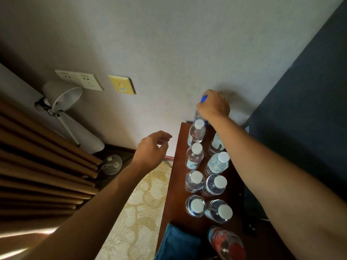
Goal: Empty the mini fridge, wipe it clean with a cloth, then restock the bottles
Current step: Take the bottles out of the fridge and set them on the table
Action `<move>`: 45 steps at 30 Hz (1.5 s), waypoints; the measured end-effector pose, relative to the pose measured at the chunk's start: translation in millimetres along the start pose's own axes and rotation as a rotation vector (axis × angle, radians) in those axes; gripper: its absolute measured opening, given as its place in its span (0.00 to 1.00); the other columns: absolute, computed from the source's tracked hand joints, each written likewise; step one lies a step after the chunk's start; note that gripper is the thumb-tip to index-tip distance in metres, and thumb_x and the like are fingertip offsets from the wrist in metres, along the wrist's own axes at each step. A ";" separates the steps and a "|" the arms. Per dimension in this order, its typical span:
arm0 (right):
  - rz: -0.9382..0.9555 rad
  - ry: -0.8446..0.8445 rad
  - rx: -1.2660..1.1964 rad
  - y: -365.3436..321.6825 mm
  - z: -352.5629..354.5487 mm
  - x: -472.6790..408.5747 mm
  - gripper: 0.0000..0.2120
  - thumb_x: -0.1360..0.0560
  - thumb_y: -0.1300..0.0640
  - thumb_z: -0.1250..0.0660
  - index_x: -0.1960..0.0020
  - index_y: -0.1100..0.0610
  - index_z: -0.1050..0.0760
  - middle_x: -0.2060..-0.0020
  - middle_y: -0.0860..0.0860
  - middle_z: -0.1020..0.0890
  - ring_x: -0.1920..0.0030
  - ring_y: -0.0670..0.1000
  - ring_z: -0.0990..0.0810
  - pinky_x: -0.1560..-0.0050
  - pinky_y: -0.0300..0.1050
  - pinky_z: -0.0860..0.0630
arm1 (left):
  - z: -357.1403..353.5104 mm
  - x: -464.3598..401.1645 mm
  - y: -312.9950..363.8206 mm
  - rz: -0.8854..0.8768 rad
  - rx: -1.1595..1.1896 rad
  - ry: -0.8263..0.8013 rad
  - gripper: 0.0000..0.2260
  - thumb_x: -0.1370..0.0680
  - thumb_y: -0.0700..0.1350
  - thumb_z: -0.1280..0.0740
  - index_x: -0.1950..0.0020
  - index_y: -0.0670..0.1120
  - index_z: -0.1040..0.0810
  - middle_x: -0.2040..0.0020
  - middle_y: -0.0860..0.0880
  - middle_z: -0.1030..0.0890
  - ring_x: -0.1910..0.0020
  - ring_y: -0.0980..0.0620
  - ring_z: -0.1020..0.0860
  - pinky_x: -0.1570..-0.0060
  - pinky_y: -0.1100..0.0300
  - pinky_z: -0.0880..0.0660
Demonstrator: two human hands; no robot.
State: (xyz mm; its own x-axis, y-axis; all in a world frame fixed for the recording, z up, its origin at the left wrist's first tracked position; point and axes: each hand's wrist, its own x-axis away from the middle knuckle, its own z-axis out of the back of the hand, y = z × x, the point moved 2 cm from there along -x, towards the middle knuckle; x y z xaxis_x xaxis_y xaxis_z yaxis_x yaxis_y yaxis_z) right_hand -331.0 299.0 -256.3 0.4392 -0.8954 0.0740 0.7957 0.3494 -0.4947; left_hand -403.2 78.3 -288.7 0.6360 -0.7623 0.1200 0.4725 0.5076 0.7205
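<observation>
Fingers (201, 107) of the right hand (214, 105) curl around the blue-capped bottle (203, 98); left hand (151, 147) loose.

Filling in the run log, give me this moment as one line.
right hand: grips blue-capped bottle | left hand: free, holds nothing | wooden top: white-capped bottles in two rows

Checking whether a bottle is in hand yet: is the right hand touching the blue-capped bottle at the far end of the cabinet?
Touching. The head view shows the right hand curled round the blue-capped bottle just below its cap.
</observation>
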 end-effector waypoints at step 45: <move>0.428 0.036 0.026 -50.8 18.4 252.1 0.14 0.22 0.53 0.40 0.39 0.52 0.23 0.44 0.54 0.22 0.43 0.56 0.25 0.53 0.48 0.27 | -0.5 168.7 -50.4 0.176 0.010 -0.051 0.09 0.21 0.46 0.34 0.41 0.50 0.20 0.48 0.54 0.18 0.50 0.54 0.20 0.50 0.57 0.22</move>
State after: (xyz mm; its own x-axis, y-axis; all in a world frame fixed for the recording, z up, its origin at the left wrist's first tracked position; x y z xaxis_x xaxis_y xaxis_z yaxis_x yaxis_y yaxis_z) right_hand -253.0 60.6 -196.5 0.7171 -0.6775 -0.1638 0.5557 0.6976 -0.4524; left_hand -319.4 -75.7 -305.1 0.6761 -0.6818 0.2793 0.3502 0.6309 0.6923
